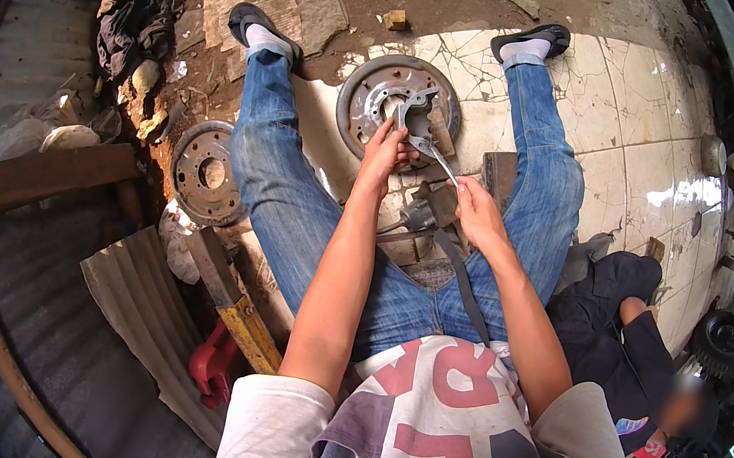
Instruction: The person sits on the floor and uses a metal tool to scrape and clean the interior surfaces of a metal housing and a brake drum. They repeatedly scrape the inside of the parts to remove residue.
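Observation:
My left hand point(384, 155) grips a grey metal bracket-like casting point(412, 111) with a curved cut-out, raised above a round metal brake backing plate point(363, 100) between my legs. The fingers of my right hand point(477, 209) close around a slim metal hand tool point(445, 164), whose far end meets the lower edge of the casting; its tip is too small to make out. Beyond the casting, a worn flat piece point(441, 131) lies over the plate. Below my hands sit a dark mechanical part point(417, 216) and a black strap point(461, 276) that runs towards my lap.
A second round metal plate point(207, 173) lies left of my leg. Nearby are a yellow-and-grey metal bar point(238, 309), a red metal tool point(214, 362) and a corrugated sheet point(141, 310). Another person in dark clothes point(611, 330) is close on the right, beside a vehicle frame.

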Demonstrator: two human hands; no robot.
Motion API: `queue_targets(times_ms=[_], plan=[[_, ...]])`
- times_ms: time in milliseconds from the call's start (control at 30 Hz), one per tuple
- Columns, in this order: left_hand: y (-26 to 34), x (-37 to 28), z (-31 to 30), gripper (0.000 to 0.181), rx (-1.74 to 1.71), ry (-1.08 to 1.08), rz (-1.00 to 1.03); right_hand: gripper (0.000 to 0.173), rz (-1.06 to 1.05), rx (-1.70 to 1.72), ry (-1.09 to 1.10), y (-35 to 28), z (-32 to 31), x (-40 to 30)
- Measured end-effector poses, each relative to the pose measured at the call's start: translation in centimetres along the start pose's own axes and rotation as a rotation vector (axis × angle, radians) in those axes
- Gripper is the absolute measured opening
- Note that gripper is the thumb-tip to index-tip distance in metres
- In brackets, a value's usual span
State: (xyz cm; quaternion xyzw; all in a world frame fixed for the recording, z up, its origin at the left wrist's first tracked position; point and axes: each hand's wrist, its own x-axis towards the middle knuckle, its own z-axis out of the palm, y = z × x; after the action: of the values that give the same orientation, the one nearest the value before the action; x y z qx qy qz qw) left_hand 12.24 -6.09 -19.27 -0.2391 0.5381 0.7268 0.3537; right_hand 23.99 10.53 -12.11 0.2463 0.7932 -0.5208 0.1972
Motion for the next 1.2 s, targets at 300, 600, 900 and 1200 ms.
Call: queue_targets(times_ms=[300,600,900,1200], plan=[[0.1,-0.3,0.2,0.071,0.001,0.014,-0.005,0.029,-0.222,-0.215,0.169,-0.2,0.3,-0.4],[0.1,-0.2,0.2,0.071,0.004,0.008,-0.017,0.030,-0.267,-0.441,0.250,-0.6,0.7,-0.8],[-0.3,0.3,-0.1,0.071,-0.032,-0.020,-0.005,0.030,-0.249,-0.533,0.223,-1.2,0.7,-1.2],[-0.1,0.2,0.0,0.067,-0.076,0.041,-0.007,0.029,-0.277,-0.552,0.218,-0.8,0.5,-1.0]])
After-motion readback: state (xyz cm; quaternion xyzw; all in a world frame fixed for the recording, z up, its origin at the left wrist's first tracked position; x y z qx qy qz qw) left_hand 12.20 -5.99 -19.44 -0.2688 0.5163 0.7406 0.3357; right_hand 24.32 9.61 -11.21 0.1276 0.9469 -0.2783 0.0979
